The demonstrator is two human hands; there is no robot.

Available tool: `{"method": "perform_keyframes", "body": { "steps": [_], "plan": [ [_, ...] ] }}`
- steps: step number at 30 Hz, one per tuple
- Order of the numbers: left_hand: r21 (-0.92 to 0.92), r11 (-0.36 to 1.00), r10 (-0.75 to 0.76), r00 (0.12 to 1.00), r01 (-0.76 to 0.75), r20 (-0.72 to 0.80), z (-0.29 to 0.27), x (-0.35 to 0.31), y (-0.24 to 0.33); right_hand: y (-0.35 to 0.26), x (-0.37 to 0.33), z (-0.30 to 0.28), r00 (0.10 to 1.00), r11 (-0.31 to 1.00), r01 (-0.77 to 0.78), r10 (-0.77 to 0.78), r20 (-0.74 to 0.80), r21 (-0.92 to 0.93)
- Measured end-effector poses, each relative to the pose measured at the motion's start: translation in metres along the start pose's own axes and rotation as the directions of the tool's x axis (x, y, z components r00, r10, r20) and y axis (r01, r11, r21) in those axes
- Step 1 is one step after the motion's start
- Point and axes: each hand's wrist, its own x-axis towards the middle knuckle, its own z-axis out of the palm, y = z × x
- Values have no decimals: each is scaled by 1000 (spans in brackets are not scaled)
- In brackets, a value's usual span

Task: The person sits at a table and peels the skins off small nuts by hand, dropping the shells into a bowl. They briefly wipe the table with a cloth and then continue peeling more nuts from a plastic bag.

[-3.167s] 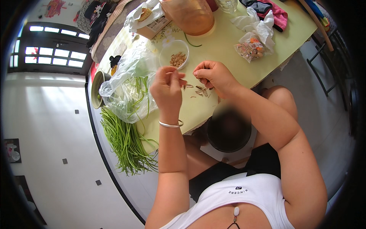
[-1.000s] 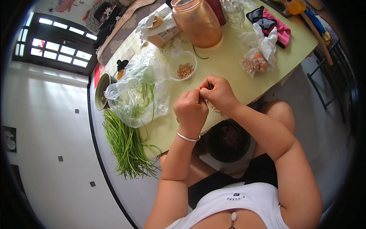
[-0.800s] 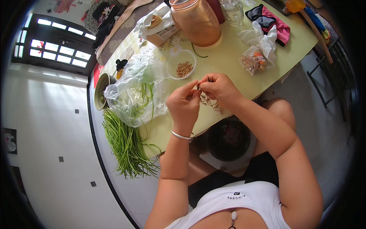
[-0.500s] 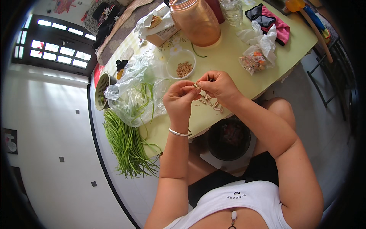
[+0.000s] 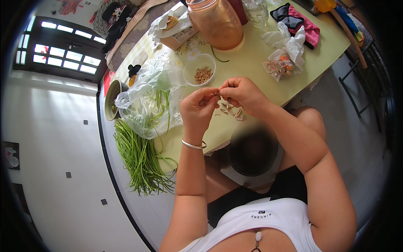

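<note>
Over the near edge of the table, my left hand and my right hand meet fingertip to fingertip. Both pinch at a tiny piece, almost wholly covered by the fingers, so its kind does not show. Something dark peeks out of the curled fingers of my right hand. Just beneath the hands, pale elongated husks lie scattered on the tabletop. Beyond my fingers stands a clear round plastic bowl with a heap of small tan kernels in it.
Left on the yellow-green table are a clear plastic bag and long green stems hanging over the edge. A large amber jar stands at the back, a snack packet at right. Below the edge sits a black bucket.
My fingertips have closed together, covering the pale piece that showed between them before. My left wrist has shifted slightly left.
</note>
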Motion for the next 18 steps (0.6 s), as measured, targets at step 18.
{"method": "perform_keyframes", "body": {
  "steps": [18],
  "plan": [
    [555,823,354,874,-122,-333,-36,28,-21,-1,-1,6,990,997,-70,72,-121,22]
  ]
}}
